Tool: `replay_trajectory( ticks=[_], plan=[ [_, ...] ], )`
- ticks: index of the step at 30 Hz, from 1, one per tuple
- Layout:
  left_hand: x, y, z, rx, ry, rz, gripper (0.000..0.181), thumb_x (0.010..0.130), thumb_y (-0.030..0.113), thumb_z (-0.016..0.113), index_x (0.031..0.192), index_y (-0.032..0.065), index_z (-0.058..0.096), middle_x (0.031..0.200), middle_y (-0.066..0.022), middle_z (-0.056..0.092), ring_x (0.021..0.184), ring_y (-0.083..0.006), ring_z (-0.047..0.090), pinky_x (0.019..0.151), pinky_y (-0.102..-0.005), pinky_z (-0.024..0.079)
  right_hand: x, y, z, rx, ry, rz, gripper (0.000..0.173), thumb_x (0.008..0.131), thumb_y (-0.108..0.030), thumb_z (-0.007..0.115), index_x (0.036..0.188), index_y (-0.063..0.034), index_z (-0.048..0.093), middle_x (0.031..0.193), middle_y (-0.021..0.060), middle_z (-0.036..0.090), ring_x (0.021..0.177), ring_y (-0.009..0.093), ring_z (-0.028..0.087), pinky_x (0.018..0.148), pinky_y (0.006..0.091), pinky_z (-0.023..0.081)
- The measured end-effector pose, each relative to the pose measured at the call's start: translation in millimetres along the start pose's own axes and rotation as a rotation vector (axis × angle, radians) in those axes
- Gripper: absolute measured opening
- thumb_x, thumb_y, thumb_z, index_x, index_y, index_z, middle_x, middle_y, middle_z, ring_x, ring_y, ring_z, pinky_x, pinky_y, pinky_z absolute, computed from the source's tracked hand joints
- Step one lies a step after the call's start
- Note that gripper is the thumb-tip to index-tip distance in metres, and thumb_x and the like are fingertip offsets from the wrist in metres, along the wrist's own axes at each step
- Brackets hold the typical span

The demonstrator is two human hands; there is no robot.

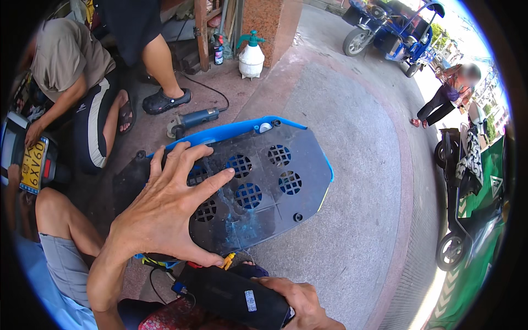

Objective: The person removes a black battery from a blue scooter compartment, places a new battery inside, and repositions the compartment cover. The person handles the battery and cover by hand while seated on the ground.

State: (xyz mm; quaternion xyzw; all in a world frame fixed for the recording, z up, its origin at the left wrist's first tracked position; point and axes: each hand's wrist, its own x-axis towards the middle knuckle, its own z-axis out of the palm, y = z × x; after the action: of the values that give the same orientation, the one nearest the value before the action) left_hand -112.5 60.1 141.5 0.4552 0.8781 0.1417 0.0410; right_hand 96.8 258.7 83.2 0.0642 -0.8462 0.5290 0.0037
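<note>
My left hand [165, 206] spreads over a black plastic base panel [268, 214] with blue edging, fingers apart. Its fingertips lie over the panel's face; whether they press on it is hard to tell. Several round grid vents [248, 195] pierce the panel, and pale blue scuffs mark it. By my thumb is a yellow plug connector [228, 260]. Lower down, my right hand [301, 303] grips the right end of a black box [231, 295], possibly a battery pack, bearing a small silvery label. A blue connector [179, 287] with cables is at the box's left end.
Beyond the panel lies an angle grinder [196, 118] with its cord trailing. A white pump sprayer [251, 57] and a spray can [218, 49] stand by the pillar. A person [70, 70] crouches at a motorcycle [53, 161] on the left; another stands behind. A scooter [456, 194] is right.
</note>
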Motion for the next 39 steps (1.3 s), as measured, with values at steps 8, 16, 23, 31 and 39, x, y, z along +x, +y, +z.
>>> replay_trajectory(
  ticks=[8, 16, 23, 31, 39],
  plan=[
    [-0.1, 0.2, -1.1, 0.002, 0.004, -0.010, 0.116, 0.037, 0.054, 0.090, 0.139, 0.0170, 0.049, 0.140, -0.0246, 0.032, 0.133, -0.0481, 0.029, 0.108, -0.0649, 0.018, 0.6, -1.6, -0.9, -0.026, -0.016, 0.037, 0.082, 0.054, -0.029, 0.088, 0.125, -0.0081, 0.053, 0.107, 0.0182, 0.068, 0.092, 0.038, 0.069, 0.079, 0.0445, 0.056],
    [-4.0, -4.7, -1.6, 0.007, 0.018, -0.022, 0.116, 0.038, 0.052, 0.091, 0.140, 0.0163, 0.048, 0.140, -0.0247, 0.031, 0.135, -0.0478, 0.027, 0.107, -0.0678, 0.018, 2.2, 8.3, -1.2, 0.082, 0.012, -0.165, 0.085, 0.053, -0.032, 0.090, 0.125, -0.0041, 0.054, 0.112, 0.0196, 0.066, 0.095, 0.039, 0.068, 0.082, 0.0436, 0.055],
    [-3.0, -9.0, -2.5, 0.005, 0.009, 0.002, 0.116, 0.039, 0.052, 0.090, 0.141, 0.0155, 0.047, 0.141, -0.0242, 0.032, 0.136, -0.0481, 0.026, 0.107, -0.0690, 0.016, -1.4, 7.4, 1.0, 0.038, -0.015, -0.088, 0.086, 0.053, -0.032, 0.090, 0.125, -0.0042, 0.054, 0.111, 0.0195, 0.066, 0.096, 0.038, 0.068, 0.082, 0.0433, 0.055],
    [-8.6, -0.8, -2.3, 0.063, -0.040, 0.000, 0.107, 0.044, 0.047, 0.089, 0.139, 0.0155, 0.050, 0.143, -0.0213, 0.036, 0.140, -0.0474, 0.024, 0.112, -0.0672, 0.011, -3.6, 3.0, -2.0, -0.021, -0.014, -0.084, 0.085, 0.053, -0.031, 0.089, 0.126, -0.0046, 0.053, 0.109, 0.0182, 0.067, 0.095, 0.038, 0.068, 0.083, 0.0430, 0.054],
    [-12.4, 6.6, 3.3, 0.071, 0.049, 0.109, 0.070, 0.054, 0.028, 0.083, 0.119, 0.0096, 0.065, 0.128, -0.0175, 0.057, 0.129, -0.0387, 0.047, 0.106, -0.0541, 0.036, 15.7, 0.6, 4.4, 0.057, 0.058, -0.182, 0.075, 0.059, -0.025, 0.090, 0.118, 0.0033, 0.053, 0.103, 0.0246, 0.068, 0.089, 0.036, 0.072, 0.074, 0.0365, 0.059]
  ],
)
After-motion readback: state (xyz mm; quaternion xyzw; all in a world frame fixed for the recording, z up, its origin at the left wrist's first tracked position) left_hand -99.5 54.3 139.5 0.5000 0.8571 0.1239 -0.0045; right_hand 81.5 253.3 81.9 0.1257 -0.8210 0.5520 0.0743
